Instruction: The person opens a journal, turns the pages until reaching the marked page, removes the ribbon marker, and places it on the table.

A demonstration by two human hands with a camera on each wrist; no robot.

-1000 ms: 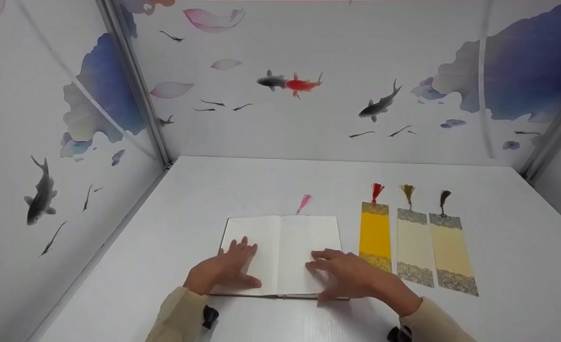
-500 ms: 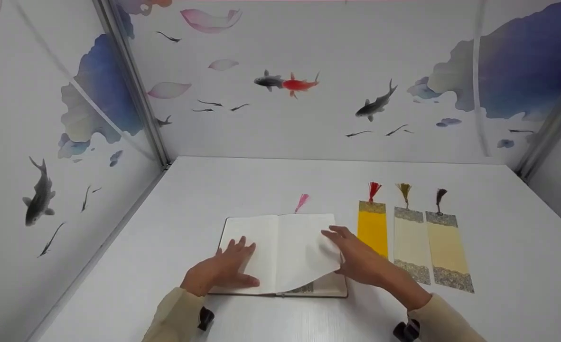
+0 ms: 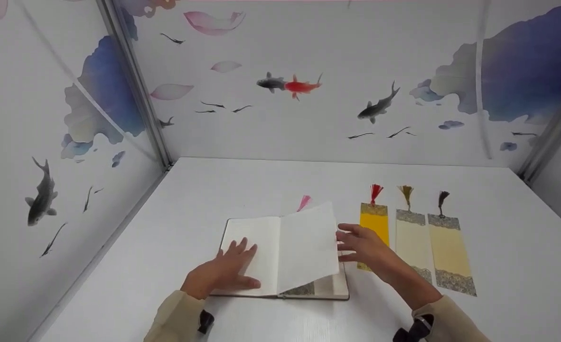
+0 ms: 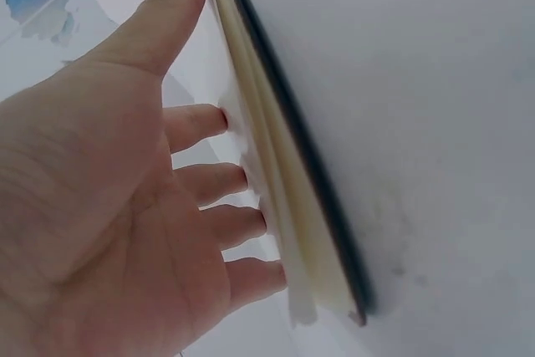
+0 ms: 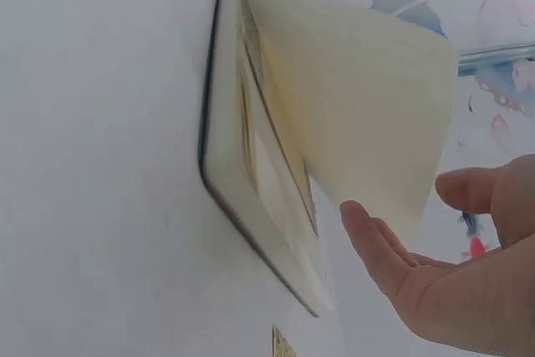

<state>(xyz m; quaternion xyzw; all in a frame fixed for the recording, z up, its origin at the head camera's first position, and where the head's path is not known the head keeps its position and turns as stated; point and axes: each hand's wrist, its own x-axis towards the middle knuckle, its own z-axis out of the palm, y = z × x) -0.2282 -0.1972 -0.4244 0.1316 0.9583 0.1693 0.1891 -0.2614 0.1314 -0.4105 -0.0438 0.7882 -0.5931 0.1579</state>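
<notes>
An open notebook (image 3: 328, 290) lies on the table with blank pages. Spread fingers of my left hand (image 3: 226, 270) rest on its left page (image 3: 261, 232); the left wrist view shows the fingertips against the page stack (image 4: 276, 181). On the right side a single page (image 3: 309, 242) stands lifted and tilted. My right hand (image 3: 368, 244) is at that page's outer edge, fingers extended and thumb apart from them. Under the raised page shows the patterned end of a bookmark (image 3: 302, 289). Its pink tassel (image 3: 304, 203) sticks out past the notebook's top; the page hides the rest.
Right of the notebook lie a yellow bookmark (image 3: 374, 225) with a red tassel, a pale bookmark (image 3: 411, 242) with an olive tassel, and a cream bookmark (image 3: 447, 247) with a dark tassel. Fish-painted walls (image 3: 328, 128) enclose the table (image 3: 133, 266) at back and sides.
The right page has risen from lying flat, uncovering the bookmark's lower end. My right hand has moved up and outward from the page to its outer edge. The left hand stays put.
</notes>
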